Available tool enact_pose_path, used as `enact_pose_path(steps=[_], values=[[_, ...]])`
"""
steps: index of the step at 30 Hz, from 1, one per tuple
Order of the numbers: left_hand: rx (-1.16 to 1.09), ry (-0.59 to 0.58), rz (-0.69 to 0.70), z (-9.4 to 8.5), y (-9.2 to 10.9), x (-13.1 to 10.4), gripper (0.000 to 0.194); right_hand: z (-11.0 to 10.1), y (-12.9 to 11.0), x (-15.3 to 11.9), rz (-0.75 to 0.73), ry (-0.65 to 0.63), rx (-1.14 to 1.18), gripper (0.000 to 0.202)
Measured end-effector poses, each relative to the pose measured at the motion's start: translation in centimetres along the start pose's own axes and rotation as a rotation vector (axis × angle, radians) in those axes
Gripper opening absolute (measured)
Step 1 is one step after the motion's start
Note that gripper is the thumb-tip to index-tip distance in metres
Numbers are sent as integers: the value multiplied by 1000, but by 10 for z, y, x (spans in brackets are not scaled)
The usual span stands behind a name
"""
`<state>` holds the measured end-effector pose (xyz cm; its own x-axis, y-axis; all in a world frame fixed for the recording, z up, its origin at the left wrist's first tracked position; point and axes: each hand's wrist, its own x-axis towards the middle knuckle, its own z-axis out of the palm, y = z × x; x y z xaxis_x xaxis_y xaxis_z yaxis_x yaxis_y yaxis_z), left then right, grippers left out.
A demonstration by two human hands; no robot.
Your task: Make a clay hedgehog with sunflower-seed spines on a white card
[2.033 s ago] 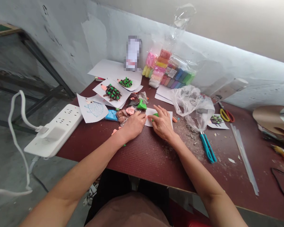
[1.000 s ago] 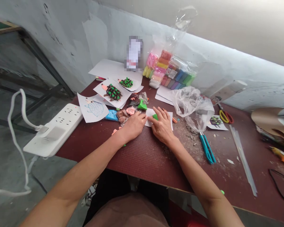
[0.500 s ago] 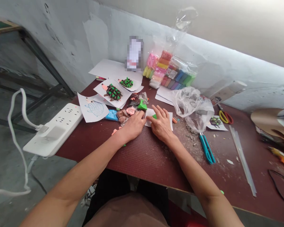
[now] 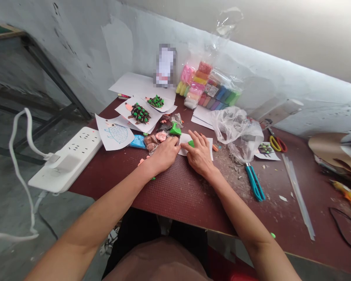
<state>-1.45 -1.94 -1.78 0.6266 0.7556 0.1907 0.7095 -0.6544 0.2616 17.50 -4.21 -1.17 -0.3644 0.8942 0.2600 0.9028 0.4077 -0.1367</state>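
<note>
A small white paper card point(image 4: 185, 137) lies on the table with a piece of green clay point(image 4: 191, 143) on it. Over its right part rests my right hand point(image 4: 199, 155), fingers spread and thumb pointing left beside the green clay. My left hand point(image 4: 166, 155) is at the card's left edge, its fingers bent together; whatever they hold is hidden. Just beyond that hand sit pink clay point(image 4: 161, 136), a wrapped brown clay pack point(image 4: 151, 143), a blue pack point(image 4: 138, 141) and a bright green clay lump point(image 4: 175, 129).
Hedgehog cards point(image 4: 140, 113) and a hedgehog drawing point(image 4: 117, 133) lie at left, near a white power strip point(image 4: 78, 148). Bagged coloured clay point(image 4: 204, 88) leans on the wall. At right are a plastic bag point(image 4: 240, 127), seeds point(image 4: 235, 162), a teal utility knife point(image 4: 254, 182), scissors point(image 4: 277, 143) and glue sticks point(image 4: 298, 197).
The view has shifted very slightly. Both hands stay almost in the same place at the card, with no clear change in their fingers.
</note>
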Motion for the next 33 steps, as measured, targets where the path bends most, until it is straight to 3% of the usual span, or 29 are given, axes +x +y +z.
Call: enact_pose_path(steps=[7,14,19,27,33], values=[[42,-94,-37,-9,6,1,41,-3,9,-11,24,78,-26,39],[46,-44,-3,-6,2,0,38,2,4,-16,-47,45,-65,37],[51,-52,-13,-6,3,0,41,3,8,-16,-13,98,-32,40],[27,-48,-35,-5,4,1,43,4,2,-11,-11,33,-52,41],[70,-93,-22,-9,5,1,41,-3,8,-14,51,71,-36,44]])
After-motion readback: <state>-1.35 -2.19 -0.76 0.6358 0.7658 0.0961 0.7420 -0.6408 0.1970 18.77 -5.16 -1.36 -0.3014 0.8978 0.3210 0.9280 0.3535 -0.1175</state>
